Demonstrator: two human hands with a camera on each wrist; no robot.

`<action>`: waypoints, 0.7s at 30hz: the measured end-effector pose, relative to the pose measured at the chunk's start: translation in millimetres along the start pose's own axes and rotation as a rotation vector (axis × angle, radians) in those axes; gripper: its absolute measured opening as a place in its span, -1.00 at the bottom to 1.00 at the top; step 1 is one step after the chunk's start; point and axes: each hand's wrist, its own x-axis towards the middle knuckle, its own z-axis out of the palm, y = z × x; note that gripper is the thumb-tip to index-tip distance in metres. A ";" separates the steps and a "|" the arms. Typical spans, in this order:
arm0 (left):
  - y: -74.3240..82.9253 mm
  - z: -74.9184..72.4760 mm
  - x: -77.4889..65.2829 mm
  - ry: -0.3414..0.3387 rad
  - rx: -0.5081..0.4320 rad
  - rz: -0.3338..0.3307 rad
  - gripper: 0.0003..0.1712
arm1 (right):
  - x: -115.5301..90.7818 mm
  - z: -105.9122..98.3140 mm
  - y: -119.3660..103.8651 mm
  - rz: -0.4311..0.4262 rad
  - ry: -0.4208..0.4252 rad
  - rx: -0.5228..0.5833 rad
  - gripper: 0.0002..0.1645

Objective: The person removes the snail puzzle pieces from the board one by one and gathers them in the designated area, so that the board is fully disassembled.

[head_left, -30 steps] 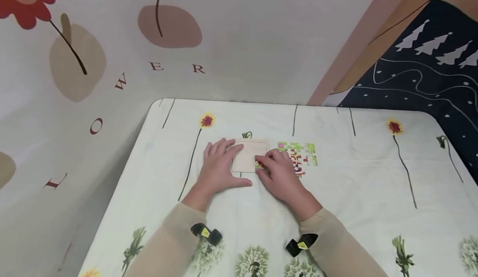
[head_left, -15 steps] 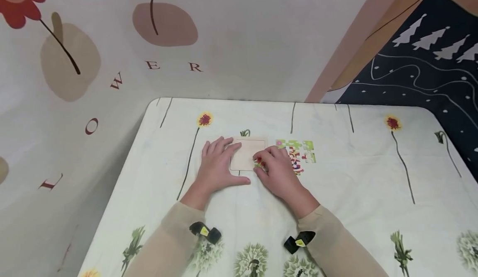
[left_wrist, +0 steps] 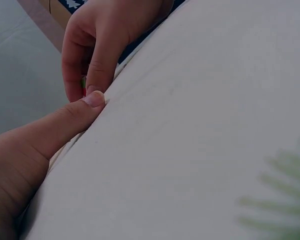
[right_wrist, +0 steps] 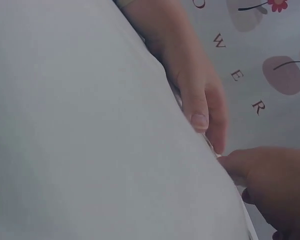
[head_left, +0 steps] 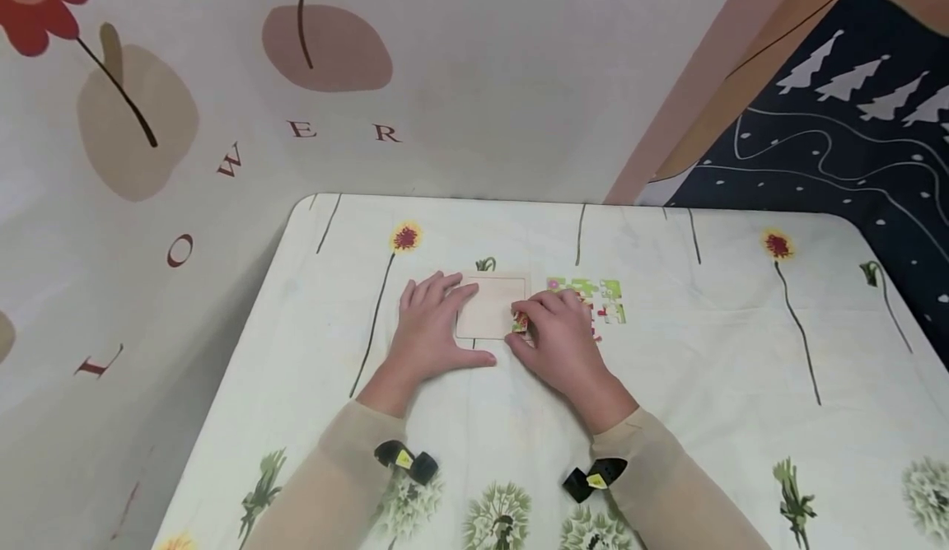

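A small colourful jigsaw piece (head_left: 520,321) is pinched between the thumb and fingers of my right hand (head_left: 561,342), over the lower right corner of a pale wooden puzzle board (head_left: 493,309). My left hand (head_left: 432,326) rests at the board's left side, fingers spread and thumb stretched out below its near edge. In the left wrist view, a green and red sliver of the piece (left_wrist: 83,84) shows between the right fingers, behind my left thumb (left_wrist: 65,125). The right wrist view has the left hand (right_wrist: 197,85) facing the right hand (right_wrist: 270,180); the piece is hidden there.
Just right of the board lie several green, red and white jigsaw pieces (head_left: 611,291), partly covered by the right hand. A white flower-print cloth (head_left: 689,352) covers the table. Behind stands a wall (head_left: 482,105) with printed flowers and letters.
The pinched piece has shifted slightly right and turned in my right fingers. My right hand now covers more of the loose pieces. The left hand keeps its place on the board.
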 end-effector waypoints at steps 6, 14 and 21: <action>-0.3 0.0 -1.3 0.007 -0.006 0.001 0.33 | -0.5 -4.2 5.7 -0.039 0.022 0.054 -0.57; 0.5 0.6 -1.2 0.006 -0.011 0.008 0.33 | -10.2 -12.6 23.5 -0.057 0.142 0.155 -0.66; 0.2 0.7 -1.3 0.012 -0.008 0.009 0.34 | -21.2 -26.4 48.4 -0.013 0.176 0.271 -0.69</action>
